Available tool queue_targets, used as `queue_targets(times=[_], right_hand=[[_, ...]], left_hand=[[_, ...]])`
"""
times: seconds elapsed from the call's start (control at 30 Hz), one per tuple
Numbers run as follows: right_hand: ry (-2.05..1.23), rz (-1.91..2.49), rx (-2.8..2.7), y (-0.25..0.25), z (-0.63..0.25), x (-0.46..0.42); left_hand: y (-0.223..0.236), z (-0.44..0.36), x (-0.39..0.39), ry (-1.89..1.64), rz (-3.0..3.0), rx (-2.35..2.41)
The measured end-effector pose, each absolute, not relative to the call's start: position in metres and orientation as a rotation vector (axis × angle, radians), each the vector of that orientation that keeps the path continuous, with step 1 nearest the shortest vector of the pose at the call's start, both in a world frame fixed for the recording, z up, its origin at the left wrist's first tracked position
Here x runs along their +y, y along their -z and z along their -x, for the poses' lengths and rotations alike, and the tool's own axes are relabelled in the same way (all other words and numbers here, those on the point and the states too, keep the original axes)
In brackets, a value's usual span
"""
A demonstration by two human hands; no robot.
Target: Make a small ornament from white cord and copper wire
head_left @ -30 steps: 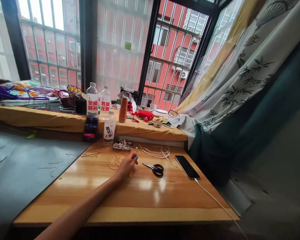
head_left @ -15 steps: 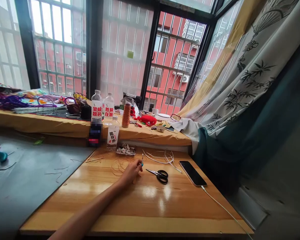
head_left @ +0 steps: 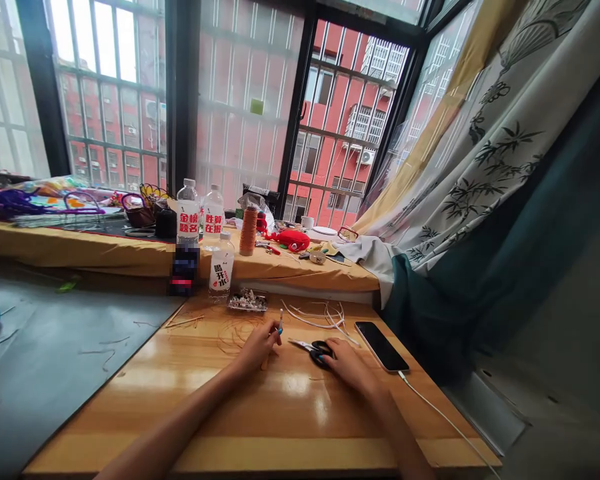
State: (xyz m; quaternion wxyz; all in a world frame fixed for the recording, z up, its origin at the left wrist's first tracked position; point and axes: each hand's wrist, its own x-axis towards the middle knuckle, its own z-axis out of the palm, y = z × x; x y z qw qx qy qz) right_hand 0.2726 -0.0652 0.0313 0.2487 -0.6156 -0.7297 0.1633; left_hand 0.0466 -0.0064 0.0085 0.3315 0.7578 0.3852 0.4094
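Note:
My left hand (head_left: 260, 345) is closed in a pinch near the middle of the wooden table. A thin, pale stick-like piece (head_left: 281, 316) rises from its fingertips; its exact kind is too small to make out. My right hand (head_left: 349, 363) lies over the black-handled scissors (head_left: 303, 344), its thumb and fingers around the handle loops. The blades lie on the tabletop, tips toward my left hand. Loose brown thread (head_left: 233, 337) is spread just left of my left hand.
Behind my hands are a clear tray of small pieces (head_left: 249, 301), a water bottle (head_left: 221, 270) and white cord (head_left: 325, 320). A phone (head_left: 381, 347) with a charging cable lies at the right. The cloth-covered sill holds a cone of orange thread (head_left: 248, 231) and a red crocheted item (head_left: 293, 239).
My right hand has come in from the lower right and taken hold of the scissors' handles. My left hand still pinches the thin piece. The view has shifted slightly.

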Motion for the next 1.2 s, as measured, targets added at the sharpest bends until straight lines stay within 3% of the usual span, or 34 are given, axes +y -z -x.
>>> queue_targets(times=[0.2,0.3,0.43,0.53,0.67,0.83,1.2], right_hand=[[-0.092,1.759,-1.998,-0.026,-0.259,-0.056],[-0.110,1.930,-2.079,-0.037,-0.249,-0.057],[-0.510,2.027,-2.054,-0.045,-0.237,-0.043],[-1.011,1.713,-1.730,-0.040,-0.230,-0.033],[-1.280,1.273,-1.404,-0.029,-0.221,-0.031],[-1.437,1.232,-1.537,-0.019,-0.209,-0.039],[-1.419,1.288,-1.641,-0.024,-0.207,-0.042]], left_hand=[[-0.005,-0.047,-0.004,-1.042,-1.966,0.973],[-0.006,-0.046,-0.005,-1.062,-1.962,0.983],[-0.006,-0.045,-0.003,-1.106,-1.926,0.981],[-0.006,-0.044,-0.001,-1.160,-1.866,0.994],[-0.010,-0.042,-0.002,-1.263,-1.771,1.033],[-0.016,-0.042,-0.007,-1.302,-1.690,1.027],[-0.013,-0.042,-0.008,-1.281,-1.806,0.938]])
